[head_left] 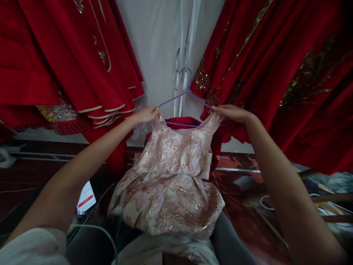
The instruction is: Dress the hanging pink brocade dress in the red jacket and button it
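Observation:
A pale pink dress point(173, 154) with a shiny floral pattern hangs on a thin purple hanger point(172, 98) in front of me. Its skirt spreads down over my lap. My left hand point(149, 114) pinches the dress's left shoulder strap, by that end of the hanger. Over on the other side, my right hand point(230, 112) grips the right strap close to the hanger's arm. The hanger's hook points up and is held by neither hand. Some fingertips are hidden behind the fabric.
Red garments with gold trim point(104, 73) hang at the left, and more red embroidered garments point(264, 84) at the right. A lit phone point(86, 197) lies by my left forearm, near a white cable point(102, 230). Wooden bars point(331, 198) stand at lower right.

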`<state>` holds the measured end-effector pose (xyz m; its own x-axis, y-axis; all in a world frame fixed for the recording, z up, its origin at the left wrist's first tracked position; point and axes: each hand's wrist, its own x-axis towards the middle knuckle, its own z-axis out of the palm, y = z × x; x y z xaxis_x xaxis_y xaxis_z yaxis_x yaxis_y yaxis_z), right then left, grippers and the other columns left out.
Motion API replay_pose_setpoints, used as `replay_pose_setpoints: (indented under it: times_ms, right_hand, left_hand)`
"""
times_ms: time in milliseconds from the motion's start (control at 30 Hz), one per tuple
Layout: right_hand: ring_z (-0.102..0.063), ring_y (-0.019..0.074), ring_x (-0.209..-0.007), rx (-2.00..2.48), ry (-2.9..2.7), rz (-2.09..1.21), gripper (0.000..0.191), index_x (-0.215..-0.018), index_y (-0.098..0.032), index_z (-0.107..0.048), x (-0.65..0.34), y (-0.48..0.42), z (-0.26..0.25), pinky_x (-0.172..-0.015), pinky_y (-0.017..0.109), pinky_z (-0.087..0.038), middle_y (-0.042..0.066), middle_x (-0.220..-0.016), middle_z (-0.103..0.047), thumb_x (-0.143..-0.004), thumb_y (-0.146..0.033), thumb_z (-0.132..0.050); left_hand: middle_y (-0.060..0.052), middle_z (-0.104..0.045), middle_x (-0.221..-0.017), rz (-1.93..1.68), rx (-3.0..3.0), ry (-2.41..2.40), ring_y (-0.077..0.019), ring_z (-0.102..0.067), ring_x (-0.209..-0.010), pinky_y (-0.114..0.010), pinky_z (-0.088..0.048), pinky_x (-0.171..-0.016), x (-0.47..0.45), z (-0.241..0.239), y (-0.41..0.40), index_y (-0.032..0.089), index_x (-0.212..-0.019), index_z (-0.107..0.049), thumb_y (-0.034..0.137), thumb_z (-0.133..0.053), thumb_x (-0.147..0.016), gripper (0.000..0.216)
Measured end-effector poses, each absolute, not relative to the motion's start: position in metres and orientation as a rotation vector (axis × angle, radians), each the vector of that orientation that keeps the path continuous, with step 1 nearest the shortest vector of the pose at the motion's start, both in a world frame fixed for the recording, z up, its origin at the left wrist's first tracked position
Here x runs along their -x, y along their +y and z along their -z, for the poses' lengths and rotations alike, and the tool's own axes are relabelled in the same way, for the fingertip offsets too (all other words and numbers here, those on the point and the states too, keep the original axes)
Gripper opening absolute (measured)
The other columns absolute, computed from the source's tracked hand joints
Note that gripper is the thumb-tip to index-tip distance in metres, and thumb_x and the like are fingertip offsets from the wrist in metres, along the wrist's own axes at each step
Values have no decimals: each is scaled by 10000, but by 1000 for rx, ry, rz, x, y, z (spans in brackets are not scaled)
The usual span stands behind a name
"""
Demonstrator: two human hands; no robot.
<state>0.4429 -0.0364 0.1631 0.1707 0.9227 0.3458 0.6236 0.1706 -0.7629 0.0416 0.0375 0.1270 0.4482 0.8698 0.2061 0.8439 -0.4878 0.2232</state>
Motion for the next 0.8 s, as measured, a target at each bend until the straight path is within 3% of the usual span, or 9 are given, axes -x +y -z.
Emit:
replay_pose_setpoints:
  times_ms: [100,267,367,467,600,667,800]
  right_hand:
    - [-622,139,-626,1455,-1661,-730,225,-766,-150,-715,-450,-50,-156,-658,291,-512,57,-729,-712,-710,-361,-770]
    - [-627,135,-638,1349,-1319,-470,150,-764,-164,-678,-452,-48,-131,-666,294,-531,32,-730,-704,-736,-299,-736]
    - [-626,161,-612,1370,-1075,-393,108,-716,-169,-643,-452,-51,-110,-639,329,-549,33,-675,-677,-765,-255,-687]
    - [-622,190,-573,1418,-879,-386,118,-665,-182,-604,-453,-64,-86,-613,387,-565,38,-640,-654,-763,-223,-657]
    - [-590,183,-509,1580,-885,-529,129,-608,-178,-587,-448,-88,-61,-574,383,-550,25,-555,-610,-706,-149,-665]
    - [-580,172,-517,1648,-1049,-563,128,-606,-173,-590,-438,-97,-55,-571,351,-530,22,-552,-606,-685,-174,-690]
    - [-609,177,-644,1466,-1459,-421,239,-739,-188,-589,-401,-105,-65,-630,317,-513,30,-683,-654,-752,-417,-655]
  left_hand:
    - [-66,-693,-1044,-614,-2664,1467,-214,-643,-928,-275,-457,-796,-35,-123,29,217,-1133,-589,545,-263,-938,501]
    - [-50,-716,-930,-693,-2642,1606,-219,-644,-888,-263,-445,-754,-26,-122,23,233,-1038,-654,542,-261,-948,508]
    - [-121,-720,-984,-696,-2504,1873,-246,-649,-924,-286,-460,-774,-17,-120,23,164,-1024,-668,455,-231,-964,528]
    - [-182,-721,-896,-498,-2333,2106,-278,-674,-889,-306,-480,-736,-8,-117,19,112,-924,-691,398,-248,-952,528]
    - [-129,-709,-706,-48,-2233,2000,-243,-693,-742,-283,-493,-665,-6,-115,1,159,-793,-701,424,-344,-922,462]
    - [-120,-715,-747,38,-2382,1877,-241,-691,-762,-297,-498,-695,-16,-113,-12,176,-821,-708,432,-377,-913,428]
    - [-119,-704,-982,-336,-2913,1266,-228,-646,-959,-351,-479,-876,-61,-107,-28,184,-982,-695,437,-298,-961,471]
